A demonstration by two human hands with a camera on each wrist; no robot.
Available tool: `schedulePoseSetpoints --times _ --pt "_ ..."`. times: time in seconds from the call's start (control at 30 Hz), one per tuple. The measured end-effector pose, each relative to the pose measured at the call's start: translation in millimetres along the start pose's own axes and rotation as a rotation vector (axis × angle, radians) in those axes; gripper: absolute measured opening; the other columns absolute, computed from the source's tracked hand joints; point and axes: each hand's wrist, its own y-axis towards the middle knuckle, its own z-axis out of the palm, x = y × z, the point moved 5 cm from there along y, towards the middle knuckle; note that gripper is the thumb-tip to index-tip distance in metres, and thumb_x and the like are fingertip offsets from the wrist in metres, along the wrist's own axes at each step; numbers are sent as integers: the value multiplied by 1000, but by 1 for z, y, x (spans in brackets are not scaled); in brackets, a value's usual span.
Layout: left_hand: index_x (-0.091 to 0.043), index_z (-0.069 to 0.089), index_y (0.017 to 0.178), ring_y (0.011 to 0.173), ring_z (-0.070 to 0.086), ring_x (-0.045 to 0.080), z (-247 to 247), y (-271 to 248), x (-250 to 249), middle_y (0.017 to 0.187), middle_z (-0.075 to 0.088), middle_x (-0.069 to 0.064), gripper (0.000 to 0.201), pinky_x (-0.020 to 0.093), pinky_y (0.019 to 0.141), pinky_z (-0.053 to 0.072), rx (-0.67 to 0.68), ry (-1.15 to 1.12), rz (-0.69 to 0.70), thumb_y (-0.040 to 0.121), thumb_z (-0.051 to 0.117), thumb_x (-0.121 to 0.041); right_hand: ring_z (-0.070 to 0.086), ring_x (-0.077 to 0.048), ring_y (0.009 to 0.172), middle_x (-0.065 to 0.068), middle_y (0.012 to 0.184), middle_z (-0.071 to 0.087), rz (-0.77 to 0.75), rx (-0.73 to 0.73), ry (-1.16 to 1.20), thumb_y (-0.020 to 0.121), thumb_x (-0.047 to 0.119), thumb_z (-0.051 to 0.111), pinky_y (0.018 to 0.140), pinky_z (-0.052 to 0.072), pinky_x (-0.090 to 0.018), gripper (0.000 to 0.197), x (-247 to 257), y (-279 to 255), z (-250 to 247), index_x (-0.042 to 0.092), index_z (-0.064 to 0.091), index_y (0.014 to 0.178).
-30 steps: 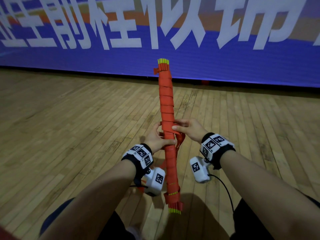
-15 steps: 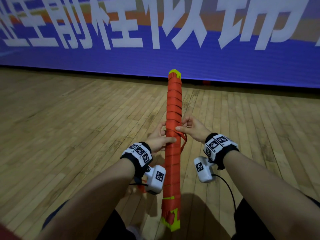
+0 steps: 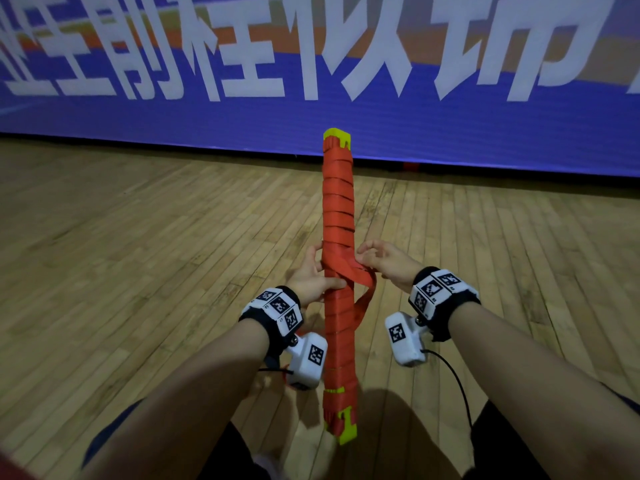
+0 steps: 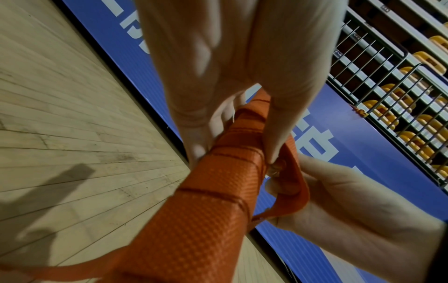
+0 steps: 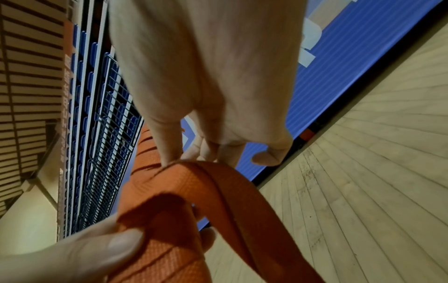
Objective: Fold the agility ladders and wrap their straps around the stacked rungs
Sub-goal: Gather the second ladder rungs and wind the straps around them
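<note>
A long bundle of stacked yellow rungs [image 3: 337,209], wound in orange strap, is held lengthwise in front of me above the floor; yellow shows at both ends. My left hand [image 3: 313,275] grips the bundle at its middle, thumb across the front, as the left wrist view shows on the bundle [image 4: 206,210]. My right hand [image 3: 381,261] pinches a loose loop of the strap [image 3: 365,289] on the bundle's right side. In the right wrist view the strap [image 5: 206,181] bends over under my right hand's fingers [image 5: 169,153].
Wooden plank floor [image 3: 138,254] lies all around. A blue banner [image 3: 450,126] with large white characters closes off the far side, with a small orange object [image 3: 412,166] at its foot. Metal railings and yellow seats [image 4: 400,95] rise behind the banner.
The bundle has turned about its long axis and swung from leaning left to pointing straight ahead. My right hand has drawn the strap loop out to the right.
</note>
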Motion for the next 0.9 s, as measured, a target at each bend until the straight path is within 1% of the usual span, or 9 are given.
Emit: schedulePoseSetpoints --times 0.1,0.23,0.3,0.4,0.5,0.53,0.67,0.77,0.9 --pt "-29 22 139 92 63 19 -1 1 0 119 61 8 81 32 61 52 -6 9 8 80 66 6 54 2 50 -1 68 56 -33 45 8 95 -7 44 52 41 -11 22 2 -3 2 14 47 87" --pt "-28 23 138 81 60 14 -3 3 -2 109 59 4 78 20 46 48 -22 15 8 82 64 7 50 7 44 0 64 56 -66 79 -26 95 -7 43 44 37 -7 22 14 -12 5 8 53 82" --pt "-27 23 138 81 60 14 -3 3 -2 103 59 1 78 20 45 47 -24 10 11 82 64 7 51 8 44 2 65 58 -76 86 -35 95 -4 47 44 37 -6 17 17 -14 6 6 56 86" --pt "-26 24 137 80 61 15 -5 2 -3 99 60 1 77 25 49 49 -39 1 21 81 66 6 58 8 58 1 76 61 -62 112 -32 90 4 59 55 41 -6 5 16 -14 9 8 63 90" --pt "-25 22 140 83 62 16 -6 2 -2 106 60 6 81 30 57 50 -48 -8 23 80 67 5 62 -8 85 -1 88 66 -51 174 -89 82 12 70 84 48 -20 5 11 -9 13 15 69 86" --pt "-25 22 141 83 62 16 -6 2 -2 106 60 6 82 31 58 50 -48 -8 20 80 67 5 61 -11 88 -1 90 66 -42 193 -114 81 11 71 88 46 -24 7 10 -8 14 16 69 86" --pt "-27 22 141 87 63 16 -6 0 -1 108 61 4 83 31 61 52 -43 -14 8 80 69 5 59 -2 74 9 75 65 -18 186 -175 83 11 70 79 44 -18 7 6 -6 9 17 69 80" --pt "-29 21 141 96 63 22 -8 1 -1 121 60 11 84 36 68 55 -36 -17 5 80 70 2 57 -5 76 5 79 63 -4 122 -190 87 18 66 76 42 -17 7 6 -6 3 16 67 81" --pt "-29 22 139 104 63 30 -12 3 0 124 59 16 84 47 78 56 -54 -16 2 79 71 3 57 -17 94 0 88 63 16 115 -195 91 28 60 92 38 -28 19 0 -2 2 20 65 76"
